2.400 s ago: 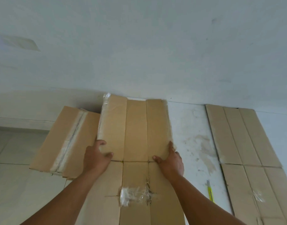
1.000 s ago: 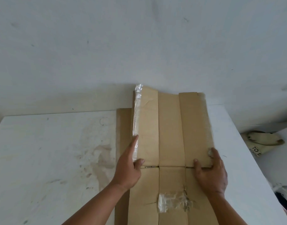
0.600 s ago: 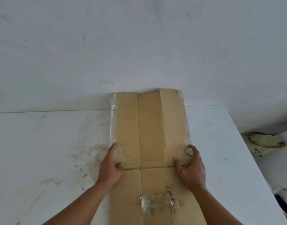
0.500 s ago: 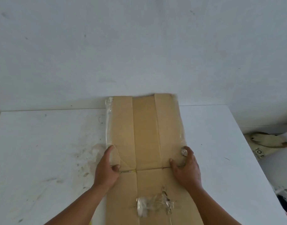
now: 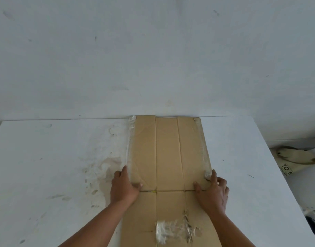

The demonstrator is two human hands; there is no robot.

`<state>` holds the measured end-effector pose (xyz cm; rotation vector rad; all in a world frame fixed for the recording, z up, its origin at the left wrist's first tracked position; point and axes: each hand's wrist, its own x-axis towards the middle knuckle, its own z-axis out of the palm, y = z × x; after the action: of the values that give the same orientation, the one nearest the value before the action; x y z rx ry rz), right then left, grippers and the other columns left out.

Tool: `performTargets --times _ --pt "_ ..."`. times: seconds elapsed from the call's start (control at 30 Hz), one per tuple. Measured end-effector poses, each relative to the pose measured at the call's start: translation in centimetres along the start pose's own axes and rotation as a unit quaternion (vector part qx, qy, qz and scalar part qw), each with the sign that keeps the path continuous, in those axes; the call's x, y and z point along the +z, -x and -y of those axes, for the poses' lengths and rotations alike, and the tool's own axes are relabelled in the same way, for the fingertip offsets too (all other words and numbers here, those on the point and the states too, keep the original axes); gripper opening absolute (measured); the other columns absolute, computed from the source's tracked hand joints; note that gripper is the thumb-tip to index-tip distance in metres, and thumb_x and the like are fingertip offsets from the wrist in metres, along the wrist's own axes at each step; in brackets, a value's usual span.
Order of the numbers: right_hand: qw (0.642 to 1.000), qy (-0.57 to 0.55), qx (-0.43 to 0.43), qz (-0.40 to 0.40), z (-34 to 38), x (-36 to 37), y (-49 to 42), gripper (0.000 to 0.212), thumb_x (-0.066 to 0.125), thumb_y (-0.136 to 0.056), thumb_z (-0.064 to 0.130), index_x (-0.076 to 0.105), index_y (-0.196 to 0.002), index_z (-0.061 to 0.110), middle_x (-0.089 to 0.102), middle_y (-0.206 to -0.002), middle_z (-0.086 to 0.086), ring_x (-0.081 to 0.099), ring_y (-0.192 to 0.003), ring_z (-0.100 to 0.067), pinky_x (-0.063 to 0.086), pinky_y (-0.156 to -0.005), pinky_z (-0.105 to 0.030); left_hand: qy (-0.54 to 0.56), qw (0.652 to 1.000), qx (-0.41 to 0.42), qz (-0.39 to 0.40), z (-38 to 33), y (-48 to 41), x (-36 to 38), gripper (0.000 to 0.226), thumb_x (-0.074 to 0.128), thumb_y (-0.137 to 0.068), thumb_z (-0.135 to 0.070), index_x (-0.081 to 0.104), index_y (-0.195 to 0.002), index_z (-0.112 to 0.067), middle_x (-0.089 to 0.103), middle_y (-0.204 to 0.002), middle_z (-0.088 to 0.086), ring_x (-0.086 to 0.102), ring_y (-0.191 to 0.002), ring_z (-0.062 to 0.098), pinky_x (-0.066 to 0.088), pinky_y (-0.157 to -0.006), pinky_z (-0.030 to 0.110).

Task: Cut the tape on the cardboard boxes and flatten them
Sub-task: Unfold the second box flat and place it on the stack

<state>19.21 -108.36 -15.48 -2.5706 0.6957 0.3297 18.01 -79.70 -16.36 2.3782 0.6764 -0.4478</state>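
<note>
A flattened cardboard box (image 5: 168, 154) lies lengthwise on the white table (image 5: 55, 166), its far end reaching the wall. Clear tape (image 5: 130, 143) runs along its left edge and more along the right edge. A crumpled tape patch (image 5: 172, 230) sits on the near panel. My left hand (image 5: 123, 188) holds the box's left edge, thumb on top by the cross crease. My right hand (image 5: 212, 191) holds the right edge the same way, with its thumb on the cardboard. A yellow speck (image 5: 154, 191) shows through the slit at the crease.
A grey-white wall (image 5: 153, 59) rises directly behind the table. The table's right edge (image 5: 277, 175) drops to the floor, where a beige sandal (image 5: 295, 157) lies. Brown stains (image 5: 103, 168) mark the tabletop left of the box.
Both hands carried the flattened box rightward from beside a taped box. Its raised far end has come down, and it now lies flat on the table, squared to the wall.
</note>
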Motion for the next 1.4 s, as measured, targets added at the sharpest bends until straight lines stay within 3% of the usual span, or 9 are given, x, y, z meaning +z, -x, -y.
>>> performTargets --times 0.1,0.23,0.4,0.67,0.83,0.9,1.07,1.23,1.4 --pt "0.999 -0.031 -0.021 0.011 0.2 -0.2 -0.5 0.090 0.068 -0.083 0.053 0.022 -0.154 0.025 0.031 -0.143 -0.008 0.034 -0.132 -0.030 0.039 -0.107 -0.046 -0.005 1.000 -0.006 -0.011 -0.4 -0.2 0.0 0.092 0.078 -0.081 -0.047 0.030 -0.154 -0.016 0.048 -0.140 0.010 0.053 -0.125 0.028 0.052 -0.098 0.039" --pt "0.998 0.008 -0.064 0.021 0.3 0.1 -0.6 0.078 0.063 -0.087 0.054 0.028 -0.153 0.031 0.035 -0.144 -0.007 0.034 -0.131 -0.028 0.039 -0.108 -0.044 -0.001 1.000 0.015 -0.026 -0.3 0.3 -0.2 0.100 0.079 -0.084 -0.041 0.016 -0.160 -0.026 0.052 -0.134 0.009 0.057 -0.121 0.025 0.049 -0.093 0.031" --pt "0.991 0.021 -0.127 0.030 0.7 1.0 -0.1 0.069 0.065 -0.087 0.052 0.039 -0.147 0.031 0.034 -0.147 -0.003 0.034 -0.134 -0.023 0.040 -0.109 -0.040 -0.048 0.998 0.005 -0.036 0.6 0.4 -1.2 0.080 0.075 -0.084 -0.048 0.037 -0.152 -0.030 0.050 -0.122 0.012 0.059 -0.106 0.026 0.053 -0.082 0.032" --pt "0.988 0.047 -0.143 0.045 1.1 0.7 -0.3 0.068 0.065 -0.089 0.050 0.041 -0.149 0.028 0.032 -0.149 -0.008 0.033 -0.134 -0.028 0.035 -0.110 -0.041 -0.078 0.997 0.011 0.009 0.6 -0.1 -2.4 0.080 0.073 -0.085 -0.052 0.036 -0.152 -0.027 0.047 -0.130 0.011 0.059 -0.113 0.027 0.050 -0.087 0.032" --pt "0.991 0.068 -0.106 0.053 0.8 -0.1 -0.9 0.071 0.065 -0.089 0.050 0.038 -0.150 0.028 0.030 -0.152 -0.009 0.030 -0.138 -0.030 0.035 -0.111 -0.044 -0.080 0.996 0.021 0.033 -0.6 0.0 -2.5 0.079 0.074 -0.083 -0.053 0.040 -0.148 -0.027 0.048 -0.132 0.009 0.057 -0.119 0.029 0.048 -0.092 0.033" --pt "0.980 0.096 -0.151 0.086 4.5 2.3 0.6 0.070 0.064 -0.089 0.049 0.038 -0.150 0.027 0.030 -0.149 -0.013 0.033 -0.136 -0.035 0.037 -0.109 -0.046 -0.067 0.998 -0.014 0.007 3.0 0.0 -5.5 0.078 0.074 -0.083 -0.052 0.039 -0.148 -0.026 0.049 -0.132 0.010 0.056 -0.120 0.029 0.048 -0.093 0.033" --pt "0.972 0.216 -0.082 0.037 4.8 0.9 0.7 0.056 0.067 -0.085 0.035 0.044 -0.134 0.022 0.016 -0.152 -0.016 0.023 -0.140 -0.038 0.029 -0.112 -0.051 -0.060 0.992 0.047 0.102 1.1 0.0 -4.3 0.077 0.075 -0.086 -0.040 0.034 -0.149 -0.025 0.037 -0.138 0.009 0.053 -0.123 0.032 0.050 -0.097 0.037" --pt "0.962 0.205 -0.172 0.048 11.1 2.7 4.2 0.060 0.063 -0.086 0.022 0.046 -0.143 0.016 0.037 -0.148 -0.013 0.039 -0.133 -0.034 0.037 -0.107 -0.046 0.002 0.994 0.072 0.082 6.5 -0.3 -8.9 0.066 0.065 -0.093 -0.037 0.037 -0.152 -0.025 0.037 -0.143 0.005 0.051 -0.125 0.027 0.046 -0.103 0.035" --pt "0.948 0.142 -0.265 0.102 19.7 7.9 10.3 0.041 0.068 -0.084 0.013 0.066 -0.125 0.009 0.058 -0.125 -0.019 0.058 -0.111 -0.039 0.047 -0.096 -0.041 0.054 0.997 0.052 0.017 16.7 -0.3 -16.6 0.052 0.068 -0.091 -0.039 0.053 -0.139 -0.025 0.048 -0.132 0.003 0.061 -0.111 0.022 0.047 -0.102 0.036"
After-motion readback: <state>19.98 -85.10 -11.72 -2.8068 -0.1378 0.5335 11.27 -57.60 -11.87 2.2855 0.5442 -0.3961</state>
